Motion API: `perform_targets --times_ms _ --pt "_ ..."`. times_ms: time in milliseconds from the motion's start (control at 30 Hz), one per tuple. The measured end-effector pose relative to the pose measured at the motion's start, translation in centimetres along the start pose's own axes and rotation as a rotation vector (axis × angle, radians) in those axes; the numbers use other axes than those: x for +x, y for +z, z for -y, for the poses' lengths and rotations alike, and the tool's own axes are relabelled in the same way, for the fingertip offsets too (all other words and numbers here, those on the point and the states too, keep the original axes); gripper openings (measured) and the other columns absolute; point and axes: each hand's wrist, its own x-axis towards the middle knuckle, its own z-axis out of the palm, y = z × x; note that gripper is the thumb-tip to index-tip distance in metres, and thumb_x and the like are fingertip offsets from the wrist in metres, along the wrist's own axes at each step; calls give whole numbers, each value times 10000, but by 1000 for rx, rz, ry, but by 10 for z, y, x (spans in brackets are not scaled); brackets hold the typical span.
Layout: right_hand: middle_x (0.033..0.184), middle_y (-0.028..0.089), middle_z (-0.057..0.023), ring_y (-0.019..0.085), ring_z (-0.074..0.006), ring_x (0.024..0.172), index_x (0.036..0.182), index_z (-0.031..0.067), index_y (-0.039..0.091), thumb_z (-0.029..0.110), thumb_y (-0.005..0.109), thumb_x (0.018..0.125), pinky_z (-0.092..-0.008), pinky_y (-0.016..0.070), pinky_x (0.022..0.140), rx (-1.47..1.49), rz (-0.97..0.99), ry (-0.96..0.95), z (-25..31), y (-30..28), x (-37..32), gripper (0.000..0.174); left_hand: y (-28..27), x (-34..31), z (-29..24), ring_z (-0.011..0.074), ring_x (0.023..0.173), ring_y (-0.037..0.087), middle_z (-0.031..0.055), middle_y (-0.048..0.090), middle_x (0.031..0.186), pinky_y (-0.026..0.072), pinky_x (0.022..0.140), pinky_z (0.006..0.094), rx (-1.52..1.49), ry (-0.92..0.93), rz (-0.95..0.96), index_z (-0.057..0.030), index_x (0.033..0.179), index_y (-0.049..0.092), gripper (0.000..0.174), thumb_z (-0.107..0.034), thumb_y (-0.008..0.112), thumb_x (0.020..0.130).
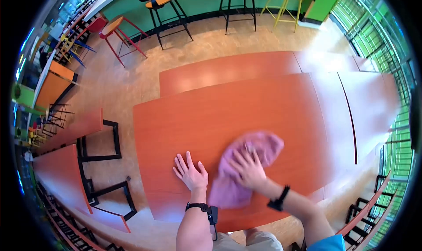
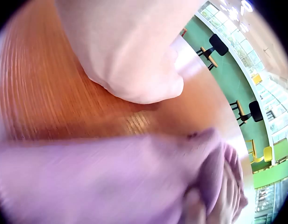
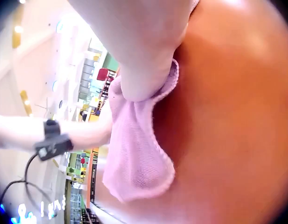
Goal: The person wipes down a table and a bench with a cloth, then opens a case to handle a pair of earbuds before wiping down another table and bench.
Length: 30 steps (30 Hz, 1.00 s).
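Observation:
A crumpled pink-purple cloth (image 1: 233, 187) lies on the orange-red tabletop (image 1: 176, 119). The right hand (image 1: 249, 169) presses flat on it with fingers spread. To the cloth's left, the left hand (image 1: 192, 175) rests palm down on the bare wood, fingers apart, holding nothing. The left wrist view has the cloth (image 2: 111, 182) across its lower part, with the right hand's fingers (image 2: 228, 196) over it at the lower right. In the right wrist view the cloth (image 3: 137, 158) hangs out from under the right hand (image 3: 146, 70), whose fingers are hidden.
Another tabletop (image 1: 220, 66) adjoins beyond this one, and pale glare covers the right end. Bar stools (image 1: 162, 0) stand along a green counter (image 1: 198, 9) at the back. More tables (image 1: 61, 172) with black frames are at the left, and benches (image 1: 365, 211) at the lower right.

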Motion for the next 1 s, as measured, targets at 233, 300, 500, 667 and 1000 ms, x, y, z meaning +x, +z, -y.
perform_targets --times_ms 233,300,500,667,1000 --pt "1654 424 -130 334 -364 1550 1579 244 476 442 556 986 -670 149 1256 -408 -270 535 -269 -28 115 630 -2 2 -2 403 1589 223 220 283 1700 150 1270 627 24 -3 33 -134 1597 430 649 -321 571 993" --pt "1698 356 -110 270 -356 1582 1643 254 362 477 474 1037 -658 140 1252 -434 -249 914 -322 -51 41 655 -1 4 -1 404 1589 222 218 275 1704 148 1270 626 25 -2 34 -135 1598 429 650 -323 570 993" --pt "1702 333 -181 265 -383 1586 1693 180 258 482 378 1104 -576 147 1281 -501 -219 1090 -364 -32 -260 673 -4 3 -1 398 1592 218 209 256 1716 143 1275 636 -15 -28 50 -142 1603 426 656 -338 575 995" --pt "1711 314 -174 211 -361 1607 1686 106 251 436 411 1103 -572 94 1285 -500 -161 1106 -235 20 -345 689 -4 2 -2 392 1592 224 206 267 1712 145 1279 629 -11 -28 34 -144 1605 426 660 -339 581 994" --pt "1682 275 -265 141 -482 1587 1562 43 438 412 622 931 -693 29 1261 -264 -22 516 29 41 -228 753 0 -7 19 386 1597 215 188 382 1664 92 1288 616 -378 42 -74 -126 1511 525 585 -352 619 980"
